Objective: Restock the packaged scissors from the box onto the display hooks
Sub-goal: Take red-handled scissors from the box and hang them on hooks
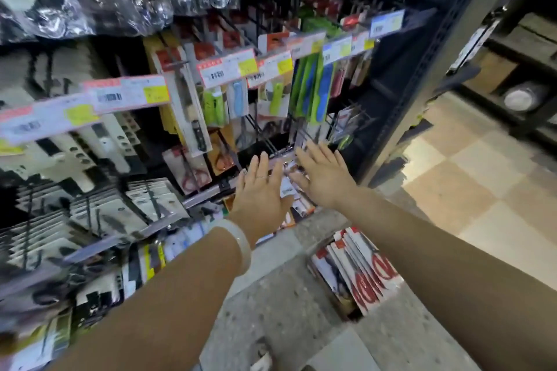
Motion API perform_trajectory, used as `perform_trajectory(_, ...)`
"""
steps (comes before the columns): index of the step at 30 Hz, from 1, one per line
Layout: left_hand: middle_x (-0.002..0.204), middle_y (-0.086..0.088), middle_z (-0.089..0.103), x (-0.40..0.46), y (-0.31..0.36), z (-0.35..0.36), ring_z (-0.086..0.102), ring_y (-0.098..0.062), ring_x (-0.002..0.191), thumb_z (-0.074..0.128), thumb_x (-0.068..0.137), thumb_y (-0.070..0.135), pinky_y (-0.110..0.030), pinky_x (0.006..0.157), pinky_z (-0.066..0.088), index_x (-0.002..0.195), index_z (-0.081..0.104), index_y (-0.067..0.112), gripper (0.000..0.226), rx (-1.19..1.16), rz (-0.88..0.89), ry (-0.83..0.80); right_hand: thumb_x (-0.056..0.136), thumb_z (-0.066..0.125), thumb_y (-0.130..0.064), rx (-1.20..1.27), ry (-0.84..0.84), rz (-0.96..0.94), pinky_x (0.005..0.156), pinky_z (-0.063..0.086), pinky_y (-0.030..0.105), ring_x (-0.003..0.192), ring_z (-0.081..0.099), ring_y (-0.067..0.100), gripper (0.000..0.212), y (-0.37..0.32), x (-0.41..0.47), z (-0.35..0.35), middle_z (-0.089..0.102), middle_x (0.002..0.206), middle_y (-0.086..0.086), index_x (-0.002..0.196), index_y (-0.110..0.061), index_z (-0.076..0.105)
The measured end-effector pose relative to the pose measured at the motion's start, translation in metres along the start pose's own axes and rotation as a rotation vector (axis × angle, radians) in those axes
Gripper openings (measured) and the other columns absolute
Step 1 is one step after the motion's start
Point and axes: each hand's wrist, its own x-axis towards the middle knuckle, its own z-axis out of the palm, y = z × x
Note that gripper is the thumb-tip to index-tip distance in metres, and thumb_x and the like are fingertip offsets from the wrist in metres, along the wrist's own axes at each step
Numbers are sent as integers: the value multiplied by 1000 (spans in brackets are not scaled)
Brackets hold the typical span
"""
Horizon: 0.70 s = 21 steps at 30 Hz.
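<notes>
The left hand [260, 199] is stretched forward with its fingers spread flat and nothing gripped in it; a pale bangle [238, 242] sits on the wrist behind it. Just to its right, the right hand [324, 176] is also flat and splayed, holding nothing. Both palms face the rack, and between them a small white packet or tag [287, 187] shows. The blur makes it unclear whether either hand presses on it or only frames it.

Below and behind the right hand, down on the floor, the box [343, 300] is still well filled: a row of packaged scissors [366, 275] with red handles stands on edge in it. Judging by that, most of the restocking is still to do.

Just beyond the fingertips of both hands runs a low hook row [271, 156], with bare wire showing ahead of the right hand. Left of the left hand and a little farther in, a carded pair of red scissors [193, 173] already hangs, so at least some stock is up. I would guess the hands are straightening what hangs there before the next reach down to the box.

Farther up and away from both hands hang knives on cards [193, 105], green and blue peelers [313, 93], and price labels [229, 68] along the rails.
</notes>
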Motion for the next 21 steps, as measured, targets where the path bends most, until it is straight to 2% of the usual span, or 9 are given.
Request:
perform_trajectory(6, 158, -9, -16, 51, 9, 63, -15, -25, 146, 29, 97, 47, -44, 117, -3, 150, -7, 19, 70, 15, -53, -129, 96, 22, -54, 15, -76, -8, 117, -6, 43, 147, -11, 21, 65, 58, 31, 57, -10, 159, 1, 150, -25, 2)
perform_trajectory(13, 159, -11, -13, 108, 63, 163, -13, -28, 146, 29, 98, 43, -48, 119, -2, 151, -5, 17, 68, -2, -40, -234, 96, 24, -52, 46, -179, 60, 118, -1, 43, 147, -6, 22, 65, 158, 57, 127, -6, 160, 2, 151, -26, 1)
perform_trajectory(15, 159, -11, -6, 128, 83, 206, -7, -29, 147, 32, 98, 43, -47, 118, 1, 151, 1, 16, 67, -35, -31, -226, 97, 25, -50, 44, -180, 78, 118, 0, 42, 147, -4, 23, 65, 191, 63, 161, -4, 160, 4, 151, -23, 1)
perform_trajectory(16, 159, -13, 2, 138, 93, 231, 2, -30, 147, 33, 97, 43, -47, 117, 8, 151, 10, 14, 66, -54, -21, -173, 96, 23, -52, 38, -177, 82, 117, 1, 42, 147, -3, 24, 65, 209, 65, 183, -3, 160, 4, 151, -23, 1)
perform_trajectory(18, 157, -17, 17, 154, 111, 283, 19, -32, 144, 33, 95, 45, -49, 113, 23, 147, 25, 9, 64, -60, 20, -135, 86, 3, -66, 35, -204, 122, 117, 2, 41, 147, -3, 25, 78, 241, 63, 233, -3, 160, 4, 151, -23, 0)
perform_trajectory(20, 159, -15, 2, 163, 124, 344, 4, -31, 147, 34, 97, 42, -47, 116, 11, 150, 11, 12, 65, -116, 54, -325, 55, -30, -78, 54, -274, 170, 119, 1, 42, 147, -7, 24, 114, 270, 57, 286, -6, 160, 3, 150, -23, -1)
perform_trajectory(21, 159, -12, -5, 164, 129, 374, -4, -29, 147, 35, 97, 40, -45, 117, 5, 151, 5, 14, 66, -129, 62, -428, 43, -38, -79, 61, -316, 201, 120, 0, 42, 147, -9, 24, 126, 284, 54, 313, -8, 160, 3, 150, -23, -2)
